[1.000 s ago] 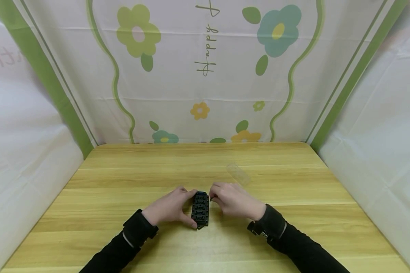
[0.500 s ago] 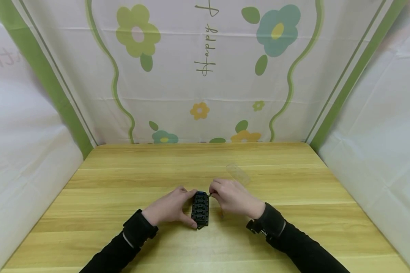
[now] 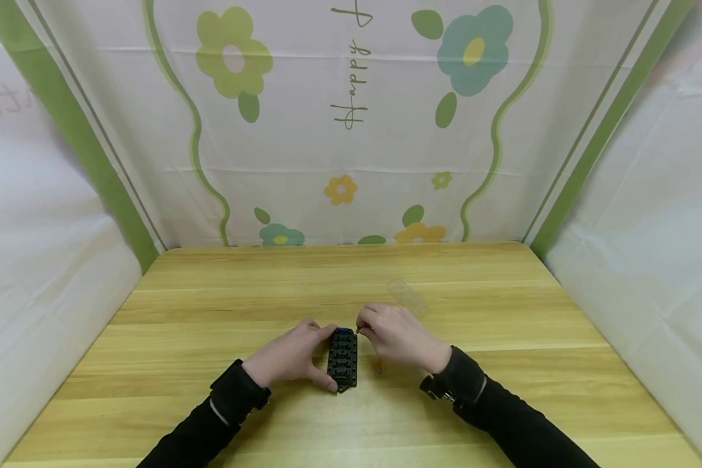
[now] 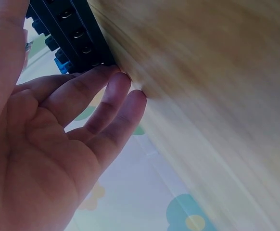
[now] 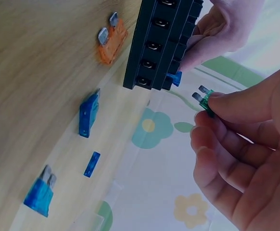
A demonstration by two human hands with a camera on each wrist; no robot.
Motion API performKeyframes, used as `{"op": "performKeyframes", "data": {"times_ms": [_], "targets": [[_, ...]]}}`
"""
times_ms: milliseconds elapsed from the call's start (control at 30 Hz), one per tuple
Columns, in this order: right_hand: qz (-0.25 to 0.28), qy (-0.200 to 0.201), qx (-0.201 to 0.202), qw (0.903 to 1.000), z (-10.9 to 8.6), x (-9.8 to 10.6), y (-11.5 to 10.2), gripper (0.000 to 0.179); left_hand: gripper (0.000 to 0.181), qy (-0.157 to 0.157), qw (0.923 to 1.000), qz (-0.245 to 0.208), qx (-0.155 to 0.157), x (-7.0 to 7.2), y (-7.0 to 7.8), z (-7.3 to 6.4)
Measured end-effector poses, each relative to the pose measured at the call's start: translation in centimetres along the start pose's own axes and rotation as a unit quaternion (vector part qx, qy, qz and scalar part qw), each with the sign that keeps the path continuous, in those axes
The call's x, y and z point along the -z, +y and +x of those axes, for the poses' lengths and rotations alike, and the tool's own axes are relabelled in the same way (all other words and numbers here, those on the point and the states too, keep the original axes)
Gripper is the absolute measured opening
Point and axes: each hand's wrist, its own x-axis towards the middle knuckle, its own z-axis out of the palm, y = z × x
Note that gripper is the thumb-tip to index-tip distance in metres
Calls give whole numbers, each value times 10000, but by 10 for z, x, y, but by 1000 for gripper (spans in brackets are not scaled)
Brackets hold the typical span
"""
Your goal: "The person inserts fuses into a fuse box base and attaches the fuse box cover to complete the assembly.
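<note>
A black fuse box lies on the table, with a blue blade fuse seated at its far end. My left hand holds it from the left side, thumb at the near end and index finger at the far end. In the left wrist view the other fingertips rest by the tabletop. Just beyond the box's far right corner, my right hand pinches a green blade fuse between thumb and index finger. Its two metal prongs point toward the box, apart from it in the right wrist view.
Right of the box, an orange fuse and several blue fuses lie loose on the wooden table. A clear plastic cover lies behind my right hand. Flower-printed cloth stands at the back and sides.
My right hand has moved slightly away from me and left, to the box's far corner, with the green fuse. The orange fuse has come into sight beneath it. My left hand stays put.
</note>
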Motion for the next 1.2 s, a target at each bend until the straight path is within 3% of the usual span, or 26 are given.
{"op": "performKeyframes", "data": {"times_ms": [667, 1200], "targets": [[-173, 68, 20, 9998, 17, -4, -6, 8, 108, 77, 9995, 155, -253, -1, -3, 0], [-129, 80, -10, 9999, 26, -5, -3, 6, 107, 59, 9994, 238, -230, -1, -3, 1]]}}
